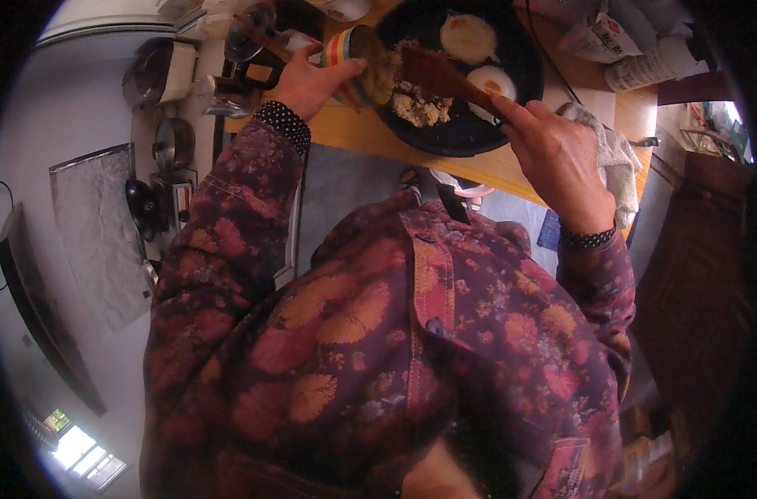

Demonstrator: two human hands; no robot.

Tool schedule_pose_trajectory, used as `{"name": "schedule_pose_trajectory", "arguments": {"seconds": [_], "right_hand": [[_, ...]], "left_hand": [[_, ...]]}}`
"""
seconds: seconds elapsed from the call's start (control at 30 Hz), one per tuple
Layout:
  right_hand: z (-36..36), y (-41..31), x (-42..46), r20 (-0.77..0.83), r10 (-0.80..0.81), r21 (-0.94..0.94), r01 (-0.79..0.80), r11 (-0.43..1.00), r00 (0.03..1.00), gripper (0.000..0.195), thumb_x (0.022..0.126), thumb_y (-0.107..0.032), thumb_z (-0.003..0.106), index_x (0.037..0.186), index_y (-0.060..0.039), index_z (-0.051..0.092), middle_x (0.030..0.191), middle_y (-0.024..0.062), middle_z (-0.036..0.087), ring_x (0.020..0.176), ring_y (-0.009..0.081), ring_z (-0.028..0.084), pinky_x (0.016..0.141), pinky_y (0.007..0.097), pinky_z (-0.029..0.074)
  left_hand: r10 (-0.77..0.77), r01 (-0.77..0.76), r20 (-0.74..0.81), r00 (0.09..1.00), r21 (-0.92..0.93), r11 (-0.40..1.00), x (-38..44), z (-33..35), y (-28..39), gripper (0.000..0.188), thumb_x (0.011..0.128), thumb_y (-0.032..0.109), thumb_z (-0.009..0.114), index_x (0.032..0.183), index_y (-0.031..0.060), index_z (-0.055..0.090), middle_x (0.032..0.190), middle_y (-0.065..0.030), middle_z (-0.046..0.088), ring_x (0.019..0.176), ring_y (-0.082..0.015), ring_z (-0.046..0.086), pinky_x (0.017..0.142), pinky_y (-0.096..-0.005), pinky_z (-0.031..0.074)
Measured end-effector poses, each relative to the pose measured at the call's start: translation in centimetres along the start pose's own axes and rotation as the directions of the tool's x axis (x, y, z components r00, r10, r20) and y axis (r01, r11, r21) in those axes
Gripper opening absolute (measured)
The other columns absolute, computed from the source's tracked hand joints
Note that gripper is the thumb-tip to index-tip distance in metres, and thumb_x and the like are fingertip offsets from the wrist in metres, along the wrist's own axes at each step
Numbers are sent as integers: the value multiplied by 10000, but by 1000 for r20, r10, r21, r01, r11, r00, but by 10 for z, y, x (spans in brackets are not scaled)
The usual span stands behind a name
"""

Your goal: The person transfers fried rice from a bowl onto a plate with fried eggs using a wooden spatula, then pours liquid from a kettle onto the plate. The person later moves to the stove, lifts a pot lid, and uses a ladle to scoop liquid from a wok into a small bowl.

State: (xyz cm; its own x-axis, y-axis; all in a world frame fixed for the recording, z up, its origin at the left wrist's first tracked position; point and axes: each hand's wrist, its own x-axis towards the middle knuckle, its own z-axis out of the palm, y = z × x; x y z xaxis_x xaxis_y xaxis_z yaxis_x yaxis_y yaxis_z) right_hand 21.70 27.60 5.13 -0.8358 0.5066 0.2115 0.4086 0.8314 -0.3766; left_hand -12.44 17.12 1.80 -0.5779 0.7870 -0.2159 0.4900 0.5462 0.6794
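My left hand [313,81] grips a striped bowl or can [347,47], red, yellow and green outside, tipped on its side with its mouth towards a black pan [463,140]. In my right hand [556,156] is the handle of a brown wooden spatula [438,72]. The spatula's blade lies over the pan's left part, close to the tipped mouth. Crumbly pale food [416,107] sits in the pan beneath the blade. Two round, pale items with browned middles, perhaps fried eggs or small cakes, lie farther right: an upper one [468,38] and a lower one [491,87], partly behind the spatula.
The pan stands on a wooden table [353,134]. A beige cloth [615,159] hangs at the right edge, beside my wrist. A dark cord [556,68] runs past the pan. A white bottle [650,70] lies at upper right. Metal and glass vessels [222,96] stand at left.
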Motion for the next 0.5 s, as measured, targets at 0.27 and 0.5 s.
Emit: {"name": "schedule_pose_trajectory", "arguments": {"seconds": [0.27,0.5], "right_hand": [[8,-1,11,-87,-23,129,34,991,996,318,805,-99,570,1121,-125,589,802,101,593,708,298,615,556,391,475],[27,-6,19,-64,-10,278,28,960,998,324,800,-108,598,1123,-132,603,892,116,625,751,320,614,608,392,487]], "left_hand": [[-25,24,-19,1000,-23,999,-1,2,3,963,614,529,761,1259,-101,423,1191,-218,549,1110,-268,537,956,-324,402],[-61,63,25,998,-119,991,-12,-1,11,909,638,475,776,1256,-98,437,1138,-195,583,1065,-247,561,928,-310,420]]}}
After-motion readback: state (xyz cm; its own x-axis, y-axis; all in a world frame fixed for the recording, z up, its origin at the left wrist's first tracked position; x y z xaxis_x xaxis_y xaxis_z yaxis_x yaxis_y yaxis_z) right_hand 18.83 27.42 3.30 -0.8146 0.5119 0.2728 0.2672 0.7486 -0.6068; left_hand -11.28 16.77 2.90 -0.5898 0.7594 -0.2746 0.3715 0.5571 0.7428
